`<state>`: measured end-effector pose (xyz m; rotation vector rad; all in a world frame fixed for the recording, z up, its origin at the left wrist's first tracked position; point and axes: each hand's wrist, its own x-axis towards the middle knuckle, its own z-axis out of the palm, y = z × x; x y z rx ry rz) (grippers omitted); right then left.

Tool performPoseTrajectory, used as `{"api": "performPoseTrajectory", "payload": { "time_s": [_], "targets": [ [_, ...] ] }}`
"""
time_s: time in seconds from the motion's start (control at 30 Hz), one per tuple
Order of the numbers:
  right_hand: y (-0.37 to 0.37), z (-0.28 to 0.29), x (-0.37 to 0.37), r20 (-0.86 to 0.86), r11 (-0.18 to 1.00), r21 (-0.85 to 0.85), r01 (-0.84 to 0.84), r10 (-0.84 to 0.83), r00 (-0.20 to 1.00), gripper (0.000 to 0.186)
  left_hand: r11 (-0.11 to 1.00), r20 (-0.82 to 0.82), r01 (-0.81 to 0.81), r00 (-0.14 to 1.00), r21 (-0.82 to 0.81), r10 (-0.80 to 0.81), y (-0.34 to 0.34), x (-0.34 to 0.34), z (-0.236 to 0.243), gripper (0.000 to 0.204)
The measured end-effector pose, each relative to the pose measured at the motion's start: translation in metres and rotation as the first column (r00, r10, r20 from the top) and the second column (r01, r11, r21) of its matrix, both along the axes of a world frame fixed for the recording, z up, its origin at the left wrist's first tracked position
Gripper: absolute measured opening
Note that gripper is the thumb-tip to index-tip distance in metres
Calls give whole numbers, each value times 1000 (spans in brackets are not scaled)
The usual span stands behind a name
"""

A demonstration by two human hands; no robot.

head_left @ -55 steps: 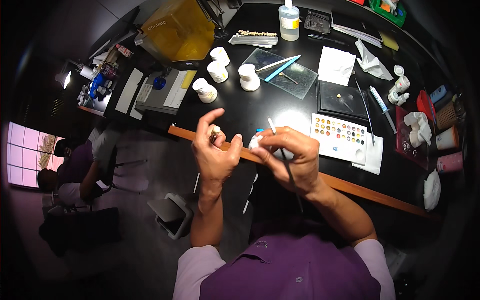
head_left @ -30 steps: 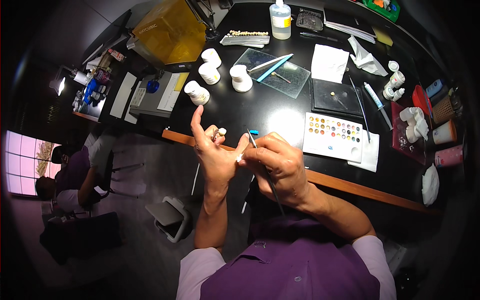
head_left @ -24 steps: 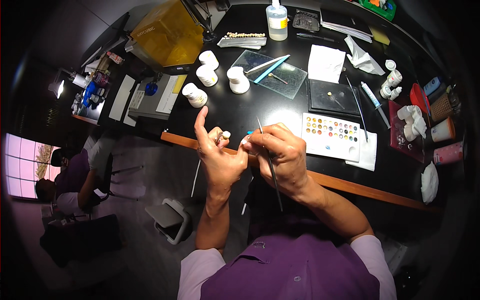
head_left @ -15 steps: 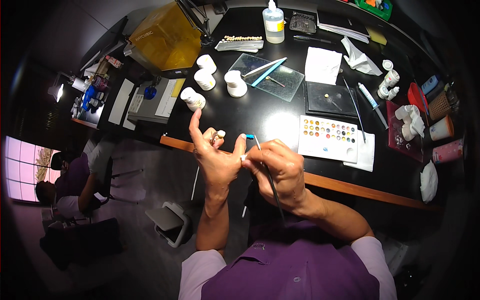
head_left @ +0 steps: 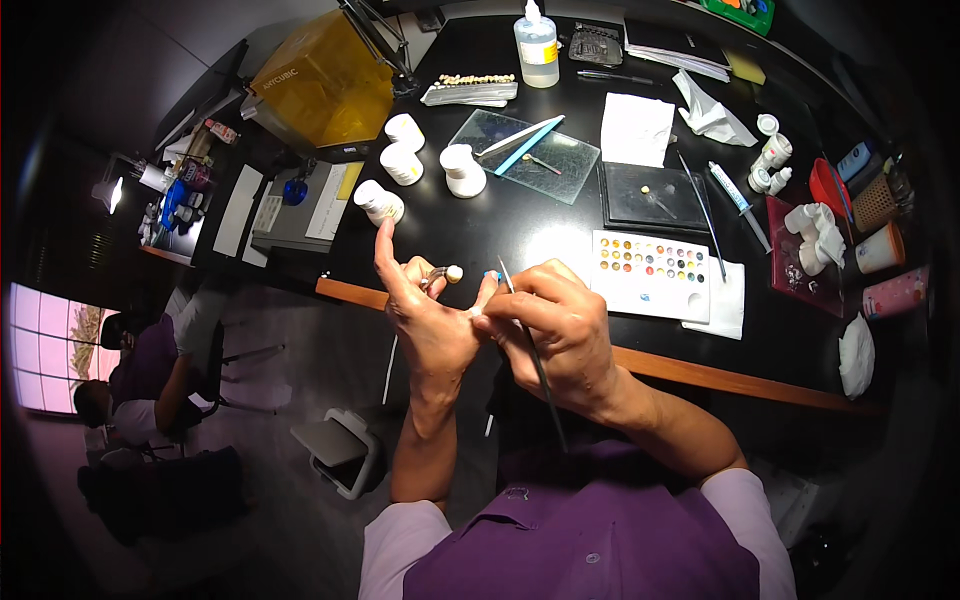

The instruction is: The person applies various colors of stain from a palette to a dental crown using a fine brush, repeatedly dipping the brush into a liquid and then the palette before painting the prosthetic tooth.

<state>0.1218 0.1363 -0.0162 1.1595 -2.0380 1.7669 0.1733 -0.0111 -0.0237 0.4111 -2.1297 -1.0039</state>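
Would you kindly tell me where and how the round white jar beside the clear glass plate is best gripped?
Probably pinch the round white jar around its body, below its top, from the person's side: it stands upright, with three other white jars leftward and the tip of a slim white tool close on its right.

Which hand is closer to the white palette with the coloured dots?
Right. The right hand is just left of the white palette, by its lower left corner; the left hand is farther left, with the right hand between.
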Motion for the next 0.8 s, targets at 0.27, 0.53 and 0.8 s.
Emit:
{"api": "performPoseTrajectory", "payload": {
  "time_s": [0.27, 0.53, 0.8],
  "targets": [
    [-4, -9, -23, -88, 983, 143, 117, -105, 991, 10, 1000, 48, -2, 999, -29, 3, -5, 4, -7, 114],
    [15, -21, -27, -215, 893, 374, 251, -179, 960, 26, 998, 123, 4, 992, 58, -11, -20, 3, -5, 81],
    [105, -12, -8, 109, 955, -17, 296, -293, 950, 26, 941, 154, 242, 947, 235, -282, -18, -2, 20, 51]
  ]
}}
